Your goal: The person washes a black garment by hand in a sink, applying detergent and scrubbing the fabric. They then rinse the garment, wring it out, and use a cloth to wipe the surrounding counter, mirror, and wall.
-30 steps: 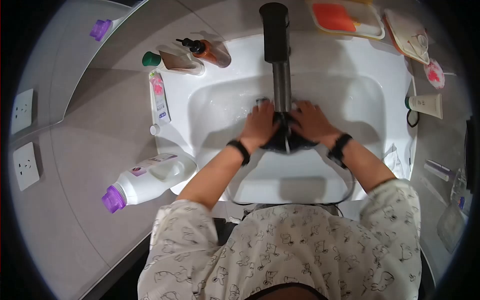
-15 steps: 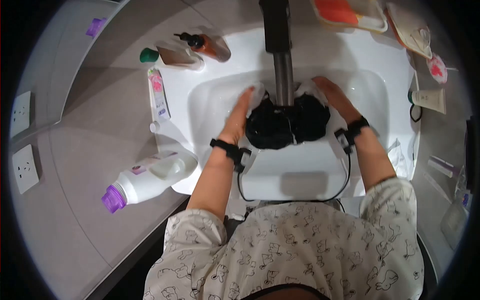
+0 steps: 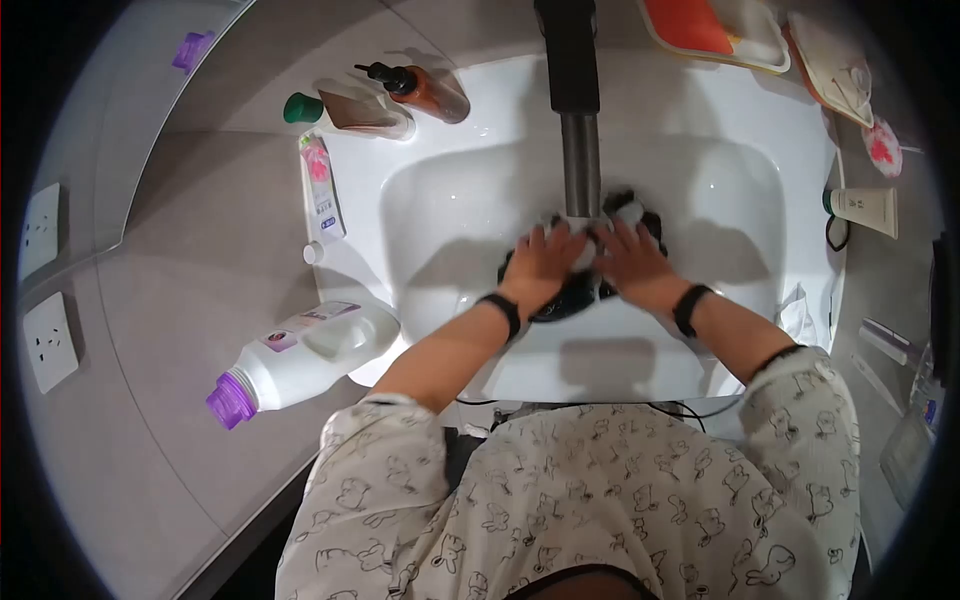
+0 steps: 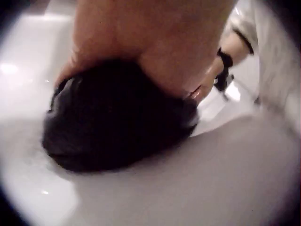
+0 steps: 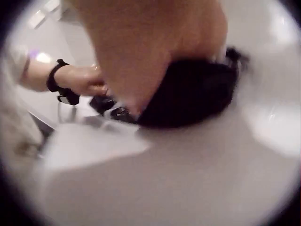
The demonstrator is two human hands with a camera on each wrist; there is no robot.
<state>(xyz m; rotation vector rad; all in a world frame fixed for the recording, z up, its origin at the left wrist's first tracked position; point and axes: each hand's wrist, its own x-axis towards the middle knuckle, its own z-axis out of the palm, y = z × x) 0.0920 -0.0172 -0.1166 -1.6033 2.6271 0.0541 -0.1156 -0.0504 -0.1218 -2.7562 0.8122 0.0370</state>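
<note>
A wet, bunched black cloth (image 3: 565, 298) with white suds on it lies in the white sink (image 3: 430, 200), right below the spout of the dark faucet (image 3: 581, 165). My left hand (image 3: 543, 268) grips its left part from above, and dark fabric bulges under the palm in the left wrist view. On the right part my right hand (image 3: 637, 268) holds another bunch, its fingertips close to those of the left. The right wrist view shows fabric (image 5: 193, 94) between thumb and fingers. Both palms are hidden from the head view. The garment's kind does not show.
A white detergent bottle (image 3: 300, 362) with a purple cap lies at the sink's left corner. A pump bottle (image 3: 435, 95), a green-capped bottle (image 3: 370, 115) and a tube (image 3: 320, 190) line the upper left rim. Another tube (image 3: 865, 210) and trays (image 3: 715, 35) sit to the right.
Half a second ago the hands were apart at the cloth's two sides, with suds on them. Now they have come together over the cloth, under the spout, and the cloth is more bunched.
</note>
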